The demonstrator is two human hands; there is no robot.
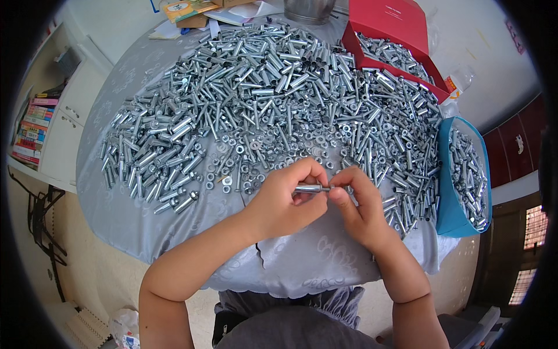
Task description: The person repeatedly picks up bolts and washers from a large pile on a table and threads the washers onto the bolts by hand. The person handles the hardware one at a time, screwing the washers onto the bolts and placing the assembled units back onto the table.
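Round table (174,227) (grey patterned cloth) under heaped metal sleeves (261,75), washers (256,157), red box (401,41).

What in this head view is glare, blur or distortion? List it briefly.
Head view: fisheye bends the table edge and blacks out the corners; bright daylight puts white glints on the bolt pile; shadows are soft; the left hand and right hand, meeting on a sleeve, are sharp; the books near the rim look squeezed and softer.
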